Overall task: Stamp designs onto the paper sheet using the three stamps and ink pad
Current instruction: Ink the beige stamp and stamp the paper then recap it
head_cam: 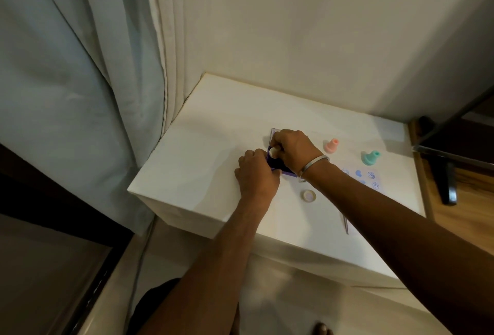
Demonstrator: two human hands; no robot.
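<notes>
On the white table (203, 147) lies a purple ink pad (276, 164), mostly covered by my hands. My left hand (258, 174) grips its near-left edge. My right hand (294, 151) holds a pale stamp (274, 152) with its round face over the dark pad. A pink stamp (332, 145) and a teal stamp (371, 157) stand upright to the right. The paper sheet (361, 177) with several blue prints lies under my right forearm, partly hidden. A small round cap (309, 196) rests in front of the pad.
A curtain (80, 81) hangs at the left beside the table. A wall (320, 27) backs the table. A dark stand (446, 182) is on the wooden floor at the right. A thin metal tool (346, 223) lies near the table's front edge.
</notes>
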